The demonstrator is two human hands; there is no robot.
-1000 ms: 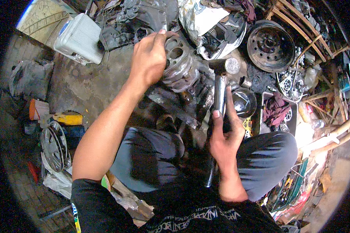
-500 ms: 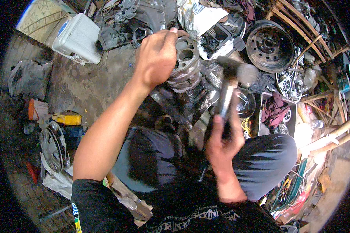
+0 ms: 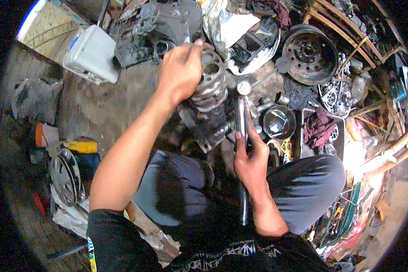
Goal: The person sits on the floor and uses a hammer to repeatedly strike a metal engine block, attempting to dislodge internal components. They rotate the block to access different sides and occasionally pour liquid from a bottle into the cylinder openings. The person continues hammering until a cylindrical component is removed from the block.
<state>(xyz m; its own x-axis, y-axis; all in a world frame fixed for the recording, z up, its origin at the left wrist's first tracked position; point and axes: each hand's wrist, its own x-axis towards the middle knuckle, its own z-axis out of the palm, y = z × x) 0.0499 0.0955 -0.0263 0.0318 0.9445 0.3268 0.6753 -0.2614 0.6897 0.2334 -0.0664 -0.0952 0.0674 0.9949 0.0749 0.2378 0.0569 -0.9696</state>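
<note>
Before me stands a round, greasy metal part [image 3: 211, 84] with holes in its top face and ribbed sides. My left hand [image 3: 180, 70] is closed at its left upper edge; a slim metal rod [image 3: 188, 37] seems to stick up from the fist, its lower end hidden by the fingers. In my right hand [image 3: 253, 161] is a hammer [image 3: 241, 119], gripped along its handle, with thumb and forefinger stretched up the shaft. The hammer's round shiny face [image 3: 243, 87] points up, to the right of the metal part and apart from it. Its handle end reaches down toward my lap.
A steel wheel rim [image 3: 310, 54] lies at the far right. Nearer are a round bowl [image 3: 279, 122] and a tray [image 3: 323, 152] with a dark red rag [image 3: 319, 129]. A white box [image 3: 91, 53] stands far left; hubcaps [image 3: 64, 177] lie near left. My bent knees flank the workspace.
My right hand has drawn slightly left and the hammer has swung left, its face now turned upward. The left hand stays by the metal part, nearly unmoved.
</note>
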